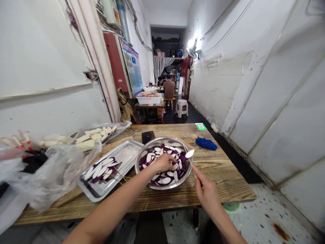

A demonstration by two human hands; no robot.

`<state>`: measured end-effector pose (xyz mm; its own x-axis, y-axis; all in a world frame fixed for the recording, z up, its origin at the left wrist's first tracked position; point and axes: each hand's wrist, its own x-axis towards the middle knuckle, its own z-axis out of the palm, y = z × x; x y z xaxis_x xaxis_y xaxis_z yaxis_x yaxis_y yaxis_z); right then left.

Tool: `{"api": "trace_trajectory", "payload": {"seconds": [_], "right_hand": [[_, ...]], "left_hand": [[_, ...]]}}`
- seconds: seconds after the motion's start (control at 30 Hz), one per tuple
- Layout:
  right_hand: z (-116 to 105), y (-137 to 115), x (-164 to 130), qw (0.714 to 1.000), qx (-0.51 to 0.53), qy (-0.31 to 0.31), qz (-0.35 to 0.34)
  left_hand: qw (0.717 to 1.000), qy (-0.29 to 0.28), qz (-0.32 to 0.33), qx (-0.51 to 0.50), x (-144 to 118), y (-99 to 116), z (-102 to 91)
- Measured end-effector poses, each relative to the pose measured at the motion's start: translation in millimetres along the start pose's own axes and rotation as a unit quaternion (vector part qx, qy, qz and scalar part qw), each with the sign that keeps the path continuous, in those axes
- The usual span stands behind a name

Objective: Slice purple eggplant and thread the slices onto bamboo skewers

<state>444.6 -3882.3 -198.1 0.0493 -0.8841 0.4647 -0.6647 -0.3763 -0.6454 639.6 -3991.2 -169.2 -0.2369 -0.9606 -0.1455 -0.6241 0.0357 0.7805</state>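
Note:
A round metal bowl full of purple-skinned, white-fleshed eggplant slices stands in the middle of the table. My left hand reaches into it, fingers bent down and closed on a slice that they partly hide. To the right of the bowl, my right hand grips a thin bamboo skewer near its lower end. One eggplant slice sits on that skewer, over the bowl's right rim. Left of the bowl, a metal tray holds several skewered eggplant slices, their sticks pointing toward me.
Loose bamboo skewers lie behind the bowl, near a dark block. A blue cloth or glove rests at the right. Plastic bags and pale cut pieces crowd the left. Farther back are a stool and a seated person.

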Motion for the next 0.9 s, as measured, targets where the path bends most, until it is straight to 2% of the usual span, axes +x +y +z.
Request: {"api": "trace_trajectory", "payload": {"seconds": [0.13,0.2,0.27,0.33,0.43,0.53,0.63,0.73,0.9], "right_hand": [[-1.2,2.7,-3.9,1.000,0.004,-0.007,0.003],[-2.8,3.0,-5.8,1.000,0.005,-0.010,0.003],[-4.7,2.8,-8.6,1.000,0.009,-0.019,0.003],[-6.2,1.8,-12.5,0.999,0.016,-0.034,0.004],[-7.5,-0.3,-19.6,0.998,0.020,-0.060,-0.002],[-7.6,-2.3,-25.1,0.996,0.021,-0.082,-0.008],[-6.4,-4.2,-26.3,0.995,0.023,-0.100,-0.011],[-4.1,-6.7,-23.9,0.994,0.019,-0.105,-0.016],[-0.1,-9.4,-20.1,0.994,0.028,-0.108,-0.009]], "left_hand": [[0.998,-0.018,0.021,0.057,2.8,-0.5,7.0],[0.999,-0.036,-0.005,0.016,4.8,0.0,5.7],[0.993,-0.062,-0.055,-0.081,7.1,1.1,1.2],[0.967,-0.082,-0.106,-0.216,9.2,3.1,-4.6],[0.901,-0.092,-0.158,-0.393,11.3,7.0,-13.2],[0.849,-0.082,-0.198,-0.483,12.2,9.8,-19.0],[0.821,-0.057,-0.225,-0.522,12.6,10.9,-20.9],[0.816,-0.035,-0.219,-0.533,12.5,11.4,-19.9],[0.829,-0.023,-0.199,-0.522,13.1,9.3,-16.1]]}}
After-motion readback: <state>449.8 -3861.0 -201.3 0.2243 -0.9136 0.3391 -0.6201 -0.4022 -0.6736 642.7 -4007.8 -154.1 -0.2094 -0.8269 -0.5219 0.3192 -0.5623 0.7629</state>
